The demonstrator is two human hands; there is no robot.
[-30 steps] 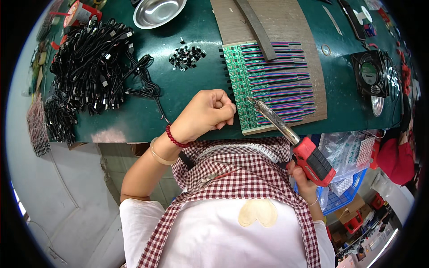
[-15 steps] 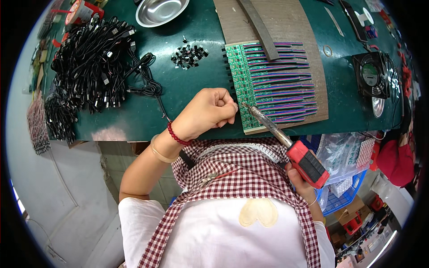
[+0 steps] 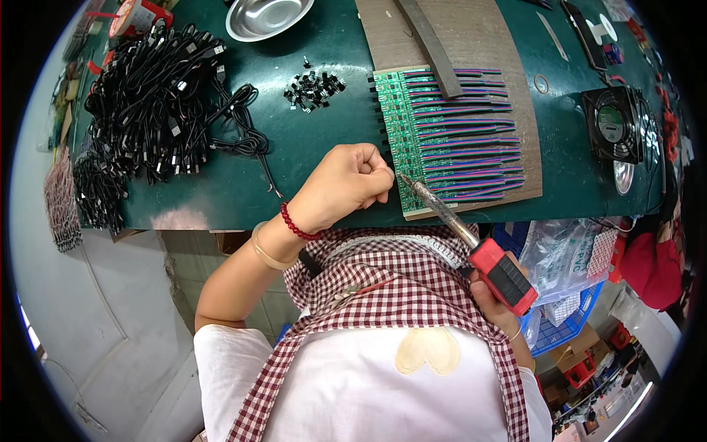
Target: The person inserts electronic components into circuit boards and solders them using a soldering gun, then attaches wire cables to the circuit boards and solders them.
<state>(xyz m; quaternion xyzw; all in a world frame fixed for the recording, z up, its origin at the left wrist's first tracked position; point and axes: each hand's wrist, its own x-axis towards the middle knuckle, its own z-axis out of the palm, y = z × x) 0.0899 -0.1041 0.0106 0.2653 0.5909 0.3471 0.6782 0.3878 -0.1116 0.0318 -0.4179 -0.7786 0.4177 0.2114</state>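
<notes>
My right hand [image 3: 495, 300] is wrapped round the red and black handle of a soldering iron [image 3: 451, 221]. The iron's tip points up and left, over the near part of a green circuit board panel [image 3: 401, 125]. From the panel's right side run several thin multicoloured wires [image 3: 471, 142], and small black connectors stick out along its left edge. Beside the near left edge of the panel is my left hand [image 3: 347, 184], its fingers curled into a pinch. Whatever those fingers hold is hidden or too small to make out.
The panel lies on a brown board [image 3: 515, 66], with a grey metal bar [image 3: 431, 48] across its wires. Left are a heap of black cables [image 3: 151, 110], small black connectors [image 3: 314, 90] and a metal bowl [image 3: 266, 16]. A black fan [image 3: 613, 124] stands at the right.
The iron's tip has moved very slightly down and left. My left hand stays almost in place, still pinched; the view has shifted slightly.
</notes>
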